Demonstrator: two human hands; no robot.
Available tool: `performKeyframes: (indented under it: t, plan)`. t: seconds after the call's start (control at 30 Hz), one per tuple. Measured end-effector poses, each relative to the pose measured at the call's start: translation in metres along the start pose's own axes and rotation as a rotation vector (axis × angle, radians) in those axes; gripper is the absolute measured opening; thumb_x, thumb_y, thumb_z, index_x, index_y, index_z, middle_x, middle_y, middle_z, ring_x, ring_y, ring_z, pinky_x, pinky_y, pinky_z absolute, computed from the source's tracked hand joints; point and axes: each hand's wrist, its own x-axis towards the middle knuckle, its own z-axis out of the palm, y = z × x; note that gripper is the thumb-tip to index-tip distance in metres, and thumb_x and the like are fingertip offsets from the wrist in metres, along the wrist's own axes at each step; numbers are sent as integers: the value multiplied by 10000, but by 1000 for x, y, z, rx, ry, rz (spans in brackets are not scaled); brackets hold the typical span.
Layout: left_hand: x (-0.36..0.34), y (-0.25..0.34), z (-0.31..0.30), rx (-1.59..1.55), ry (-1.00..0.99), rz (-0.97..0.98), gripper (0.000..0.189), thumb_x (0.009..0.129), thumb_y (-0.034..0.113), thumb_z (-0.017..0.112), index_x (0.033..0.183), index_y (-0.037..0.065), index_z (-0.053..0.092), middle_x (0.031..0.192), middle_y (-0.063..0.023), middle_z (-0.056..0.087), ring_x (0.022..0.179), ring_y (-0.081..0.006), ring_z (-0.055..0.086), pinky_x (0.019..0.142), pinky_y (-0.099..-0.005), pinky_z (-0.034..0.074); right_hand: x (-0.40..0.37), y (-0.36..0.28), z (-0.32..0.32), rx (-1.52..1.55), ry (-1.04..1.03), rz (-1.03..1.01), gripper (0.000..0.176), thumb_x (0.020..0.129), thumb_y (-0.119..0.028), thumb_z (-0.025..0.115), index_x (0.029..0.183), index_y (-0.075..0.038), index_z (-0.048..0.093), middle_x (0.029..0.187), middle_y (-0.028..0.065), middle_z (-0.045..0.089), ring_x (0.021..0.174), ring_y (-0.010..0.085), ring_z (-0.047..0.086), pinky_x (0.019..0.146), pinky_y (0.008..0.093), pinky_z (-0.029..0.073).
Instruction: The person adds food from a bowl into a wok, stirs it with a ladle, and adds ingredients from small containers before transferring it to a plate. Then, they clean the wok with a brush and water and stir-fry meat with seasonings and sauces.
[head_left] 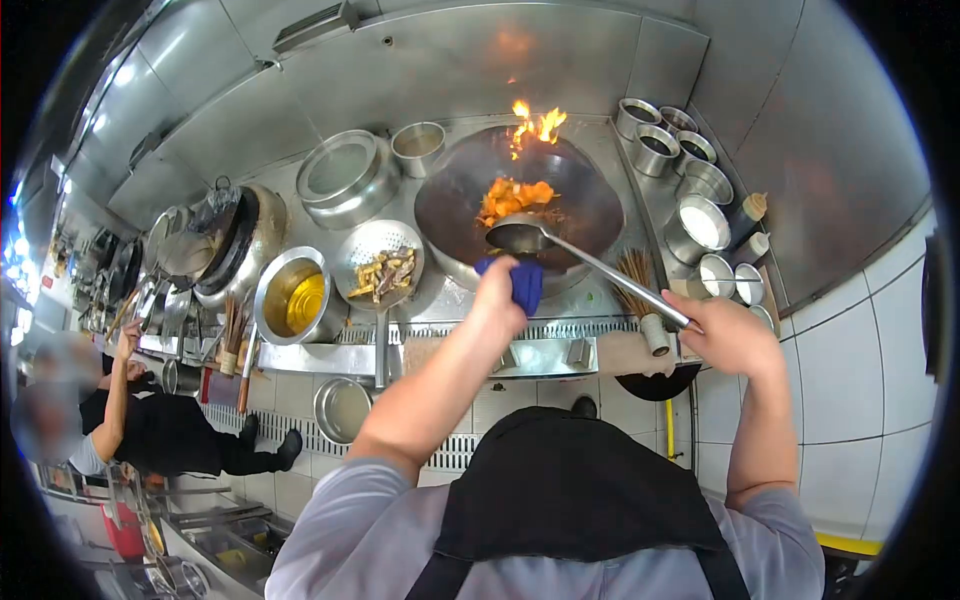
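A large dark wok (450, 200) sits on the stove with orange food pieces (518, 195) in it, and flames (538, 124) rise at its far rim. My left hand (500, 292) is closed on a blue cloth (526, 285) at the wok's near edge; the wok's grip under the cloth is hidden. My right hand (730, 328) grips the handle of a metal ladle (610, 270), whose bowl rests over the near part of the wok beside the food. Left of the wok, a perforated strainer (372, 240) holds browned pieces (383, 274).
A pot of yellow oil (285, 328) stands left of the strainer. Metal containers (690, 240) and bottles (752, 208) line the right side. A bamboo brush (637, 278) lies near the ladle handle. Another person (165, 430) stands at the left by other woks.
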Motion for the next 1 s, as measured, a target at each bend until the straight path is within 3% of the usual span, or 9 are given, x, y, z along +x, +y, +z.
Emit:
performKeyframes:
  t: [0.1, 0.23, 0.33, 0.43, 0.53, 0.67, 0.83, 0.9, 1.0]
  plan:
    - [59, 10, -23, 0, -201, 25, 124, 807, 193, 550, 895, 108, 563, 770, -33, 607, 650, -209, 589, 568, -359, 489, 34, 9, 32, -87, 80, -28, 562, 819, -132, 511, 1374, -114, 425, 861, 207, 638, 805, 363, 628, 723, 473, 489]
    - [38, -31, -56, 220, -20, -3, 128, 801, 114, 525, 926, 102, 552, 763, -45, 599, 627, -217, 602, 526, -342, 511, 60, -14, 80, -231, 169, 121, 567, 835, -124, 514, 1391, -119, 406, 921, 193, 636, 828, 373, 630, 719, 483, 495]
    - [20, -43, -69, 296, 9, -12, 215, 791, 41, 493, 987, 113, 546, 797, -70, 601, 687, -224, 621, 598, -346, 559, 26, -12, 55, -129, 176, 37, 563, 826, -112, 513, 1381, -101, 416, 880, 192, 637, 811, 365, 631, 722, 482, 495]
    - [8, -13, -30, 65, -101, 54, 162, 801, 95, 528, 963, 88, 540, 870, -68, 610, 749, -212, 613, 652, -338, 544, 17, -6, 31, -27, 59, 23, 549, 811, -97, 507, 1356, -79, 441, 855, 206, 639, 790, 356, 633, 721, 479, 492]
    - [60, 10, -22, 81, -198, 22, 80, 798, 170, 542, 780, 92, 545, 722, -51, 604, 648, -197, 606, 577, -301, 502, 45, -8, 47, -58, 43, -14, 542, 817, -87, 493, 1356, -79, 438, 900, 207, 647, 780, 361, 635, 719, 475, 497]
    - [45, -32, -58, 195, -40, 121, 115, 785, 99, 529, 894, 65, 543, 824, -66, 595, 713, -208, 598, 646, -344, 515, 67, -22, 87, -277, 250, 46, 523, 844, -79, 461, 1365, -51, 421, 839, 203, 625, 784, 357, 638, 716, 458, 509]
    - [37, -34, -47, 100, -148, 162, 170, 774, 124, 565, 940, 90, 548, 811, -51, 581, 697, -205, 594, 617, -351, 515, 11, -13, 57, -49, 168, 23, 549, 814, -113, 529, 1356, -96, 441, 916, 194, 636, 813, 364, 629, 735, 474, 498]
    - [66, -12, -27, 108, -112, 74, 167, 801, 224, 573, 881, 79, 553, 771, -67, 602, 660, -209, 598, 630, -362, 527, 3, -13, 44, -10, 114, 37, 539, 807, -118, 540, 1340, -100, 461, 915, 200, 636, 833, 372, 615, 740, 477, 490]
    - [82, 20, 0, 45, -172, -102, 148, 824, 210, 561, 882, 75, 553, 768, -52, 607, 662, -214, 608, 590, -371, 531, 6, -13, 36, -39, 86, 28, 532, 805, -117, 540, 1332, -91, 469, 886, 209, 636, 825, 374, 613, 736, 476, 488]
